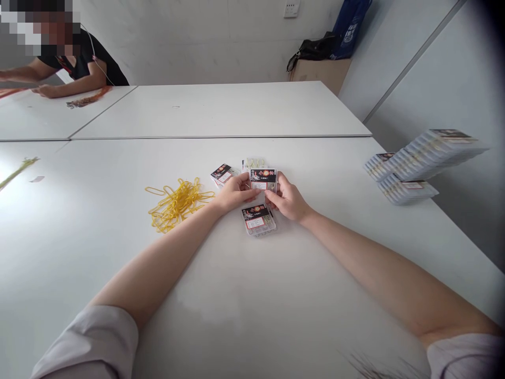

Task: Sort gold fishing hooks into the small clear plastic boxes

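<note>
Between my two hands is a small clear plastic box (263, 180) with a black printed label. My left hand (236, 193) grips its left side and my right hand (289, 199) its right side, both thumbs at the near edge. Just below lies a small pile of like boxes (259, 221). Another labelled box (221, 173) rests beyond my left fingers, partly covered by them. Behind the held box, a further clear box (254, 162) with pale contents shows in part. A loose heap of yellow rubber bands (179, 204) lies left of my left hand.
Tall leaning stacks of similar boxes (426, 160) stand near the table's right edge. At the far left, a co-worker (84, 63) leans on the table by an orange-brown bundle (90, 98). A yellow-green strand bundle (19, 172) lies at the left edge.
</note>
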Motion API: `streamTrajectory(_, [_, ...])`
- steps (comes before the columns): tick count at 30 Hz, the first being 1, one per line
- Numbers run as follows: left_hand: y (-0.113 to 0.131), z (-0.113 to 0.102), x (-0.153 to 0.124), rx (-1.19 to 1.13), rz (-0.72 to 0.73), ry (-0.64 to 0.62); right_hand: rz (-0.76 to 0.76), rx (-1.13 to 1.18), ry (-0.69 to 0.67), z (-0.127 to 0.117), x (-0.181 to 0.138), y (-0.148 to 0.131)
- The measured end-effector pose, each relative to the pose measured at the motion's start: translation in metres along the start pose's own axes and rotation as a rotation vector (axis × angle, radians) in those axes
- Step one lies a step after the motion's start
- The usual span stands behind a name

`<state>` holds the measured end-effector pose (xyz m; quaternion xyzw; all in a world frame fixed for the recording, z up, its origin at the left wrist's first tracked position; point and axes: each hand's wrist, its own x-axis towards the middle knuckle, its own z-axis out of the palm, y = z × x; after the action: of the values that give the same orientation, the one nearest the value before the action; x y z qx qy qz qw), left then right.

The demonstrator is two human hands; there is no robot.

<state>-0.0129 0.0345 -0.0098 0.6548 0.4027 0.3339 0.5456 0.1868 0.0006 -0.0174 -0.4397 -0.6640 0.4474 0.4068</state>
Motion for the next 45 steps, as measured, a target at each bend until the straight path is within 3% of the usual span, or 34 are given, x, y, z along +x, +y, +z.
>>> streamTrajectory(45, [0.0027, 0.0014, -0.0010, -0.010, -0.038, -0.009, -0.004, -0.014, -0.005, -0.0001, -0.0008, 0.0024])
